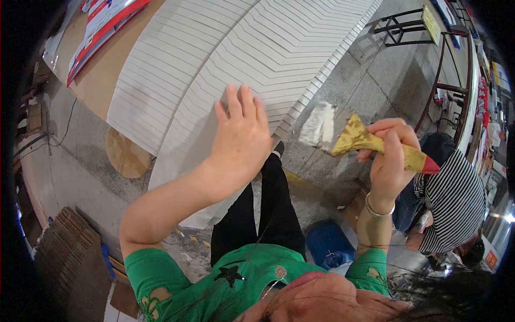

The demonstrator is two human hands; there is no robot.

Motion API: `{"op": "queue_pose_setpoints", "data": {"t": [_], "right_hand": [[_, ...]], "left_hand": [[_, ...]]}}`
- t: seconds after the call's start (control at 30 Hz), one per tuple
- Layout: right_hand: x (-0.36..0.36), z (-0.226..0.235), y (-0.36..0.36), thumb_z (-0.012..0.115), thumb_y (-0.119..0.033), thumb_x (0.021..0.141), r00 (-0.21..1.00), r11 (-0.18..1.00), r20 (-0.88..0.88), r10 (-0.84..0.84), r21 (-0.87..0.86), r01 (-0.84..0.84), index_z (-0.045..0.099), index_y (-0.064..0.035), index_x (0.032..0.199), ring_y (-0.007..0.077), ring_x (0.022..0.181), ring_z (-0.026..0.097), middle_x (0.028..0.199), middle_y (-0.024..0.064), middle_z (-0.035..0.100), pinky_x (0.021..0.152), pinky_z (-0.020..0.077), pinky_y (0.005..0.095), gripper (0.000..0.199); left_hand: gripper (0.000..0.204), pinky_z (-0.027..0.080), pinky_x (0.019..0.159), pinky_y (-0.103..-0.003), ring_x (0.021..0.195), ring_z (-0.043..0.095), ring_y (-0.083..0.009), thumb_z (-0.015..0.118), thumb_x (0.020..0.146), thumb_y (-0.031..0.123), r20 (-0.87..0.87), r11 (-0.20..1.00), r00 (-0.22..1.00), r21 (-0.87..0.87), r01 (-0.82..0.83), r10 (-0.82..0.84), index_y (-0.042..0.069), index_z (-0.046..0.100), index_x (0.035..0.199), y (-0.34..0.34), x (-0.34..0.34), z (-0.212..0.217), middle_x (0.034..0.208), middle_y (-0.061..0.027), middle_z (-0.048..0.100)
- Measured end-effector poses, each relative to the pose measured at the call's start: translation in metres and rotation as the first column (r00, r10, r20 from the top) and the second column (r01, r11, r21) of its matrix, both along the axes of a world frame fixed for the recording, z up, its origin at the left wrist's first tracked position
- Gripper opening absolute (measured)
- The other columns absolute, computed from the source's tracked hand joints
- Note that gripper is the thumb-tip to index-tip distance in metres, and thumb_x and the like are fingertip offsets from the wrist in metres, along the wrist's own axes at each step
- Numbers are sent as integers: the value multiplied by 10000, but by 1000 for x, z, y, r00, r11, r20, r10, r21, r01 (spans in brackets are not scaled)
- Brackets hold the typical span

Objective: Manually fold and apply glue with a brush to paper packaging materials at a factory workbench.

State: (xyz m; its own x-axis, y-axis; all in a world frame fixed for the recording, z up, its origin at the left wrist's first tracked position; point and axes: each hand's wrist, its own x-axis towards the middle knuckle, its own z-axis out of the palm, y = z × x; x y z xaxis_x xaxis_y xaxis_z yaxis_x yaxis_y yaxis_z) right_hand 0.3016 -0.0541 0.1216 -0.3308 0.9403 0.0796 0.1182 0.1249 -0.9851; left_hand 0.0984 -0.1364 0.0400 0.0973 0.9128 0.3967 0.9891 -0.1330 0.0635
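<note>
My left hand (241,134) lies with fingers stretched out on a large spread of white sheets (225,88), overlapped like steps so that only a narrow strip of each one shows. A wide flat brush (357,137) is gripped in my right hand (394,150). Its yellow handle is stained and ends in a red tip, and white stuff coats its bristles. The brush is held in the air to the right of the sheets, apart from them. Along their right side the stepped edges form a bent line.
The sheets rest on a tan table (96,88), with a red and white package (104,35) at the far left. Flat brown cardboard (67,252) is stacked lower left. A blue container (328,244) stands near my legs. At right a person in a striped top (453,206) bends down; a stool (407,27) stands beyond.
</note>
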Motion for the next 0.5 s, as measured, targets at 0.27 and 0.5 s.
{"op": "queue_pose_setpoints", "data": {"t": [0.27,0.5], "right_hand": [[-14,-26,-32,554,-6,805,957,977,228,179,77,-201,550,30,765,109,586,579,805,97,600,494,436,213,53],[-25,-18,-40,619,-16,743,991,988,103,-88,-122,100,578,9,726,143,575,573,728,99,601,526,443,237,51]], "left_hand": [[215,526,662,-388,831,599,-356,587,733,146,282,891,946,-370,262,-160,-53,570,652,-3,-24,12,850,-267,613],[214,521,622,-391,781,600,-324,564,737,143,325,924,936,-301,235,-132,-28,559,609,-7,-21,7,749,-224,601]]}}
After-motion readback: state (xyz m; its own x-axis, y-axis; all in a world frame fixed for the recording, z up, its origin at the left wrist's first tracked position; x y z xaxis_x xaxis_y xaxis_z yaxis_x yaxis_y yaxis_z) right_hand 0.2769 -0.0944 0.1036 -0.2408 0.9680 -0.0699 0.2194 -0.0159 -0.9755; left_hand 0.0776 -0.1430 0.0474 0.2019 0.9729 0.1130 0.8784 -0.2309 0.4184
